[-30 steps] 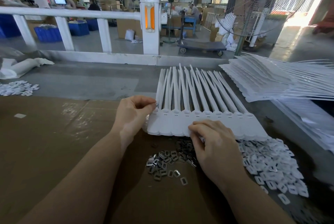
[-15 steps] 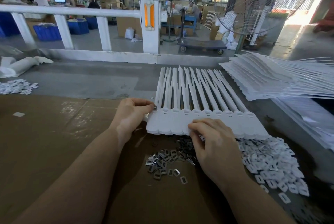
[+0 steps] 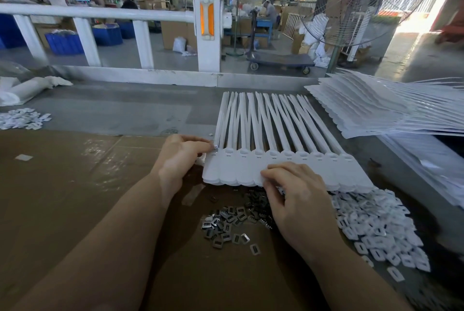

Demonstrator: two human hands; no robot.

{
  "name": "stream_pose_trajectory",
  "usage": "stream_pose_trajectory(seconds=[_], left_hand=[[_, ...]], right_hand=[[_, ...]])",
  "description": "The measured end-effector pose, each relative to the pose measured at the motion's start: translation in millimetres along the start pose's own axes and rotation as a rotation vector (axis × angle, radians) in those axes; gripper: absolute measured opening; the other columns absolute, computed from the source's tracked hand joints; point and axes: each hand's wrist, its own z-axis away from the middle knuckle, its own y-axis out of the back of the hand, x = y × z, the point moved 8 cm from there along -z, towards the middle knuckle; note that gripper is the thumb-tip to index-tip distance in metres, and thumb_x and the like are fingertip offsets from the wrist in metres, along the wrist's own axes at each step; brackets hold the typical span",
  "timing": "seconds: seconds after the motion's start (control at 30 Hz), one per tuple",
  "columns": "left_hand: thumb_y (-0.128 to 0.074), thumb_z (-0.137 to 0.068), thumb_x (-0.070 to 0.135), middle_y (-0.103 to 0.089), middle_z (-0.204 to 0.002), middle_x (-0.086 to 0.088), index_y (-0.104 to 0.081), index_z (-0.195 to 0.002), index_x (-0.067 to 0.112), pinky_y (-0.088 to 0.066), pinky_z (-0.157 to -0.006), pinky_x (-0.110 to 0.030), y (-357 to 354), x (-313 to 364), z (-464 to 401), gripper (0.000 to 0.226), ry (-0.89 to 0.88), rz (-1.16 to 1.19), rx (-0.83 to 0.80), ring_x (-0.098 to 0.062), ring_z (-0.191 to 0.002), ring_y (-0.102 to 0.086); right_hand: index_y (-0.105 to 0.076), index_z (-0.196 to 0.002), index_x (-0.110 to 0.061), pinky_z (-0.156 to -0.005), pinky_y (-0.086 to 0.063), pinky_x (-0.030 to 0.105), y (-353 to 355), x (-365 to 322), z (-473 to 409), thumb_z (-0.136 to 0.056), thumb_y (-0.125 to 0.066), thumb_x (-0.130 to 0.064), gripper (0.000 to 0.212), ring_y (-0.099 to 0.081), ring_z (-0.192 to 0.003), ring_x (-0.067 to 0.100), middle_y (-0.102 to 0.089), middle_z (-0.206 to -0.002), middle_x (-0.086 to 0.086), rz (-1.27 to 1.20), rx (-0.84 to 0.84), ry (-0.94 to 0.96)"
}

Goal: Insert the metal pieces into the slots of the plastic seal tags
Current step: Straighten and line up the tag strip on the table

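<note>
Pinching a small silver metal piece (image 3: 215,147) at the leftmost slot, left hand (image 3: 179,157) seats it; right hand (image 3: 298,200), fingers curled w/ tips pressing down, steadies the white plastic seal-tag strip (image 3: 288,170) on cardboard.

1. Your left hand (image 3: 179,157) pinches a silvery metal piece (image 3: 215,147) against plain white seal tags (image 3: 283,167).
2. Below that pinch, shiny grey metal pieces (image 3: 227,228) lie on brown cardboard (image 3: 75,197).
3. Right of them, white clips (image 3: 376,225).
</note>
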Motion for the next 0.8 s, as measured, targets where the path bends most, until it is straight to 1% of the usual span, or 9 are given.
stream_pose_trajectory(seconds=[0.13,0.23,0.33,0.43,0.5,0.53,0.6,0.7,0.8], left_hand=[[-0.071,-0.071,0.009,-0.068,-0.081,-0.016,-0.071,-0.057,0.014,-0.049,-0.06,-0.033,-0.7,0.2,-0.1,0.015,0.02,-0.004,-0.006,-0.03,-0.078,-0.061],[-0.074,-0.068,0.012,-0.067,-0.082,-0.018,-0.07,-0.058,0.01,-0.048,-0.064,-0.037,-0.6,1.3,-0.4,0.01,0.028,-0.048,-0.004,-0.033,-0.079,-0.061],[-0.075,-0.068,0.011,-0.068,-0.087,-0.019,-0.07,-0.071,0.008,-0.052,-0.065,-0.038,-0.6,1.4,-0.4,0.006,0.04,-0.067,0.0,-0.031,-0.078,-0.063],[-0.073,-0.071,0.012,-0.068,-0.091,-0.018,-0.07,-0.074,0.01,-0.051,-0.084,-0.047,-0.4,1.7,-0.5,0.005,0.04,-0.068,-0.002,-0.034,-0.093,-0.062],[-0.072,-0.073,0.014,-0.069,-0.091,-0.016,-0.071,-0.072,0.013,-0.049,-0.089,-0.049,0.7,2.7,0.3,0.002,0.034,-0.056,-0.004,-0.035,-0.096,-0.061],[-0.072,-0.074,0.016,-0.068,-0.091,-0.015,-0.071,-0.073,0.014,-0.051,-0.086,-0.048,1.0,2.7,0.8,0.002,0.037,-0.039,-0.007,-0.034,-0.094,-0.061],[-0.072,-0.077,0.017,-0.067,-0.09,-0.011,-0.07,-0.077,0.016,-0.052,-0.07,-0.037,1.6,3.7,2.8,0.002,0.021,0.004,-0.001,-0.026,-0.085,-0.059],[-0.073,-0.078,0.018,-0.066,-0.076,0.005,-0.068,-0.076,0.022,-0.044,-0.064,-0.025,7.0,18.8,11.4,0.006,-0.169,-0.042,0.055,-0.014,-0.077,-0.059],[-0.073,-0.077,0.014,-0.066,-0.071,0.01,-0.07,-0.073,0.022,-0.047,-0.069,-0.022,-4.7,45.9,30.8,0.011,-0.449,-0.177,-0.116,-0.015,-0.071,-0.059]], right_hand=[[-0.07,-0.09,-0.012,-0.077,-0.048,0.034,-0.2,-0.5,0.1,-0.083,-0.067,-0.011,0.008,-0.06,-0.087,0.018,-0.067,-0.091,-0.002,-0.007,-0.002,0.0],[-0.07,-0.09,-0.013,-0.078,-0.046,0.033,-0.5,0.1,-0.1,-0.082,-0.068,-0.011,0.008,-0.06,-0.088,0.018,-0.067,-0.092,-0.002,-0.004,-0.008,-0.005],[-0.07,-0.091,-0.013,-0.078,-0.045,0.032,-0.5,0.4,-0.7,-0.082,-0.068,-0.011,0.009,-0.06,-0.088,0.017,-0.068,-0.092,-0.002,-0.005,-0.006,-0.01],[-0.07,-0.091,-0.013,-0.079,-0.045,0.032,-0.6,0.8,-1.1,-0.082,-0.068,-0.011,0.009,-0.06,-0.089,0.018,-0.068,-0.093,-0.002,-0.011,-0.011,-0.014],[-0.07,-0.091,-0.013,-0.079,-0.046,0.033,-0.9,1.3,-1.3,-0.082,-0.067,-0.011,0.009,-0.06,-0.09,0.018,-0.067,-0.093,-0.002,-0.016,-0.018,-0.019],[-0.07,-0.091,-0.013,-0.079,-0.046,0.034,-1.0,1.4,-1.5,-0.083,-0.067,-0.011,0.009,-0.06,-0.09,0.018,-0.067,-0.094,-0.002,-0.018,-0.022,-0.021],[-0.07,-0.091,-0.013,-0.079,-0.047,0.035,-1.0,1.8,-1.5,-0.083,-0.067,-0.011,0.009,-0.06,-0.09,0.018,-0.067,-0.094,-0.002,-0.019,-0.027,-0.024],[-0.071,-0.091,-0.013,-0.08,-0.048,0.036,-0.9,2.2,-1.2,-0.082,-0.068,-0.01,0.01,-0.06,-0.09,0.018,-0.067,-0.093,-0.002,-0.025,-0.031,-0.032],[-0.071,-0.092,-0.013,-0.081,-0.047,0.036,-0.9,2.5,-1.4,-0.082,-0.068,-0.01,0.01,-0.059,-0.091,0.017,-0.067,-0.094,-0.003,-0.035,-0.037,-0.038]])
